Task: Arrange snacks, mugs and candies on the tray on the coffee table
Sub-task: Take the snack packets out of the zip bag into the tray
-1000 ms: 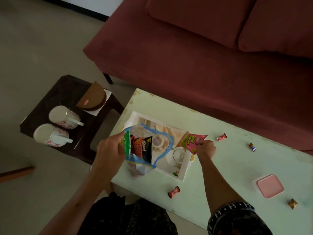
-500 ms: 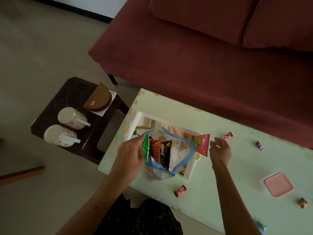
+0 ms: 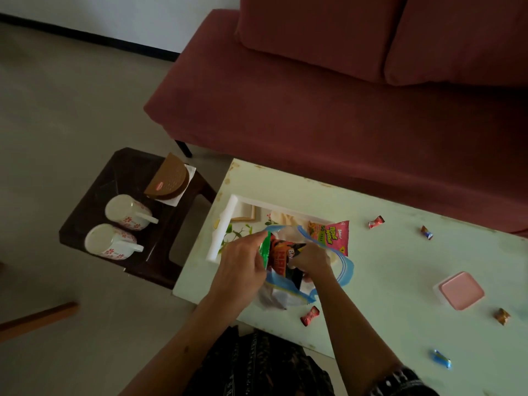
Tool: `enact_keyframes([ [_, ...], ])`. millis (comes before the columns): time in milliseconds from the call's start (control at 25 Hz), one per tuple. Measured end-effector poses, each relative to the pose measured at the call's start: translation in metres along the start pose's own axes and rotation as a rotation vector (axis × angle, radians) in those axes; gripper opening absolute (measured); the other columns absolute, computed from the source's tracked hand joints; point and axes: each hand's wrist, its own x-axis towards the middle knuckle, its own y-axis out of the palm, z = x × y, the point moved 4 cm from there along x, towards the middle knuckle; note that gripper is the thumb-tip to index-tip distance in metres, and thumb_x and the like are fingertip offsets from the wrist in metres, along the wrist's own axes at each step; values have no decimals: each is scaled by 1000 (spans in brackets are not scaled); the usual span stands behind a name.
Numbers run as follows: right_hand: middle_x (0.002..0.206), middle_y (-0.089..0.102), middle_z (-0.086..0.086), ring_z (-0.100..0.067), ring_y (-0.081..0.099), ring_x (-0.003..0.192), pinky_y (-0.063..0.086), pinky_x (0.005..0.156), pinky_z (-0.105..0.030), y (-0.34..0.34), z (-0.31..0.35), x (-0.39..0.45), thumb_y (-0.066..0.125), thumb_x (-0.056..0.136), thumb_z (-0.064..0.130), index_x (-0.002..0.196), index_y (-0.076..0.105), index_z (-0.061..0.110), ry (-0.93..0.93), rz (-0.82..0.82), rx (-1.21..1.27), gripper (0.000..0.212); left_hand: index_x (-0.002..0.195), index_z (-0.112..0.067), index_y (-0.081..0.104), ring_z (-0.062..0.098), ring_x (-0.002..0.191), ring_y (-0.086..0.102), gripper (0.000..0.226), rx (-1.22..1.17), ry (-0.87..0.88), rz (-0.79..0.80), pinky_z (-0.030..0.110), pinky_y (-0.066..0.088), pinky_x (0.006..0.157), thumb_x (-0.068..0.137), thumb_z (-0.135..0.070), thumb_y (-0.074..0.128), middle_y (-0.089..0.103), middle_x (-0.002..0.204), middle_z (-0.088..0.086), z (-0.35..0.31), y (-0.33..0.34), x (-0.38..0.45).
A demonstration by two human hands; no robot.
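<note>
A: Dim room, pale green coffee table (image 3: 400,267) in front of a dark red sofa (image 3: 343,115). What are the fingers doing?

B: The left hand (image 3: 243,264) has its fingers closed, pinching the near rim of a clear zip bag (image 3: 285,295) with a blue seal, along with the edge of a green packet (image 3: 265,250). The right hand (image 3: 311,260) is inside the bag's mouth, fingers curled onto a black and red snack packet (image 3: 281,261). Whether it grips that packet firmly, I cannot tell.

A: Where is the bag?

B: Held over the near right corner of the white tray (image 3: 228,221), which sits at the table's left end. A pink and yellow snack packet (image 3: 333,234) lies at the tray's right edge, just beside the bag.

A: And the candies?

B: 5 wrapped ones lie loose on the table: a red one (image 3: 310,315) near the front edge just below the bag, a red and white one (image 3: 376,222) and a dark one (image 3: 426,232) toward the sofa, a gold one (image 3: 502,316) and a blue one (image 3: 441,358) far right. A pink-lidded box (image 3: 460,290) sits among them.

A: The mugs?

B: 2 white floral mugs (image 3: 125,227) lie on their sides on a dark side table (image 3: 97,212) left of the coffee table, with a brown half-round object (image 3: 168,178) on a white napkin behind them.
</note>
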Motion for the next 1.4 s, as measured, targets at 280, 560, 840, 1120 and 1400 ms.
enact_keyframes([
  [280,84,66,-18,-35,66,92,49,68,-32,-21,35,-14,50,84,12,83,60,0,-113,-236,-44,16,121,-4,56,26,98,64,43,-1,-31,-18,32,49,89,79,4,55,69,108,15,12,-4,-2],
  [560,94,74,-8,-33,67,87,45,65,-31,-149,42,-122,63,80,25,100,70,21,-282,-956,210,22,119,-2,56,33,101,62,40,57,-87,-10,39,47,89,79,-2,57,68,107,19,14,-8,14],
  [840,91,74,-13,-29,67,83,37,68,-24,-173,-40,-104,61,78,2,88,72,12,-195,-1015,421,17,112,0,61,38,93,63,38,129,-143,-52,44,49,83,76,7,52,69,98,25,27,-27,26],
  [1120,101,74,-16,-31,67,92,39,71,-19,-60,-81,-2,57,77,-10,95,75,5,-83,-566,229,30,120,-1,56,36,99,62,44,155,-173,-33,42,49,87,77,5,55,68,104,23,34,-28,21],
  [1400,105,72,-17,-33,63,96,50,79,-32,7,-116,48,52,79,-11,93,76,4,58,-365,426,31,111,1,62,40,88,65,38,161,-161,-55,44,52,77,75,9,52,70,93,25,35,-30,20],
])
